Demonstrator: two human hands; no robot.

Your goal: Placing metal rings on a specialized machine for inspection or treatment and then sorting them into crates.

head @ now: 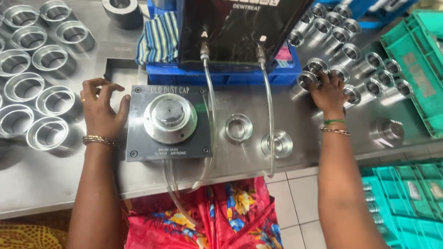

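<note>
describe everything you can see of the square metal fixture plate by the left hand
The fixture plate is a square grey metal block lying flat on the steel table, with a dark screw in each corner and engraved lettering along its top and bottom edges. A round, stepped, shiny boss rises from its centre. The left hand rests against its left edge, thumb touching the side. Clear tubes from the black unit behind run down across its right edge.

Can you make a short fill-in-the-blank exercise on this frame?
1. The left hand rests against the ____ edge of the grey fixture plate.
2. The right hand touches metal cups standing in ____.
3. Two clear ____ run down from the black box.
4. The crate beside the cups is ____.

Missing words: left; rows; tubes; green
</note>
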